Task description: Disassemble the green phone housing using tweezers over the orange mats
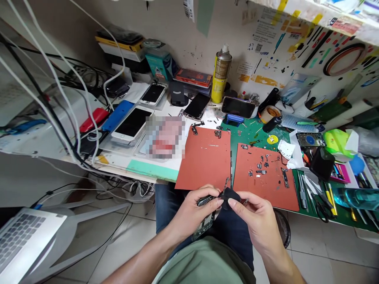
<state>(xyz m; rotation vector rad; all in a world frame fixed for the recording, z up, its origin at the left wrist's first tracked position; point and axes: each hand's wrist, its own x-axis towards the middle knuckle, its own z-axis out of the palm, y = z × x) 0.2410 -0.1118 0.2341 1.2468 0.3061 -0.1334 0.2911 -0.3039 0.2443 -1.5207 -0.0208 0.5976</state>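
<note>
Above my lap, just off the table's front edge, my left hand [204, 203] holds a phone frame [204, 225] with an opened middle. Between the fingertips of both hands is a small black piece [229, 197], pinched by my left thumb on one side and by my right hand [255, 208] on the other. A thin metallic strip sticks up beside it. Whether the black piece is joined to the frame is hidden by my fingers. Behind my hands lie a left red mat [204, 157] and a right red mat [266, 189], the latter with several small phone parts.
White phones, a black phone [197, 105] and a yellow spray can [220, 75] stand or lie at the back. Scissors [322, 207], tweezers and a blue bottle [355, 198] are at the right. A laptop [26, 240] sits lower left, with white cables hanging above.
</note>
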